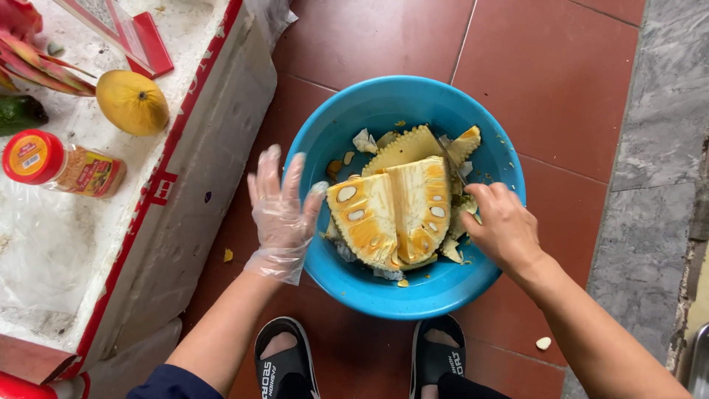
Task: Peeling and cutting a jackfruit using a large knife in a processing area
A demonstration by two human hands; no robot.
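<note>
A blue plastic basin stands on the red tile floor between my feet. In it lies a big cut jackfruit piece, yellow flesh and pale seeds facing up, with rind scraps behind it. My left hand, in a clear plastic glove, hovers over the basin's left rim with its fingers spread, the thumb tip close to the fruit's left edge. My bare right hand is curled at the fruit's right side, closed on what looks like a knife whose thin dark blade runs along the rind.
A white foam box with red tape stands at the left. It carries a yellow fruit, a red-lidded jar and pink dragon fruit. My black sandals are below the basin. A grey stone strip runs along the right.
</note>
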